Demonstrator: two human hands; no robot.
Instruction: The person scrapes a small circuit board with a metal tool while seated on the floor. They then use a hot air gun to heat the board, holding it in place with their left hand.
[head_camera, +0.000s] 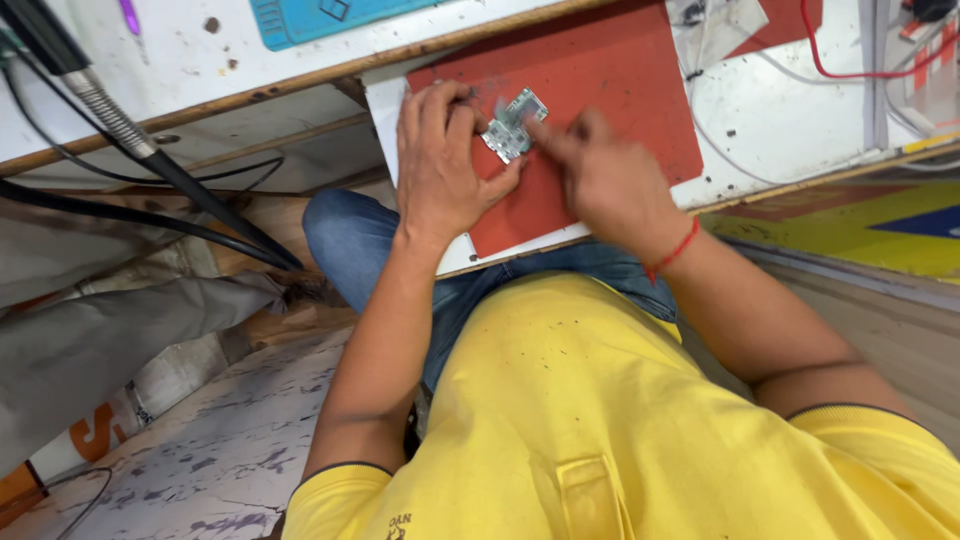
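Note:
A small silvery-green circuit board (513, 125) lies on a red mat (600, 90) at the edge of a white workbench. My left hand (440, 165) curls around the board's left side, with fingers and thumb gripping its edge. My right hand (600, 175) is blurred; its fingertips touch the board's right side. A red thread is tied around my right wrist. Whether the right hand holds a tool is hidden by the blur.
A teal mat (310, 15) lies on the bench at the top. Black cables and a metal flexible arm (110, 115) run down the left. Red wires (850, 60) trail at the top right. My yellow shirt and blue jeans fill the foreground.

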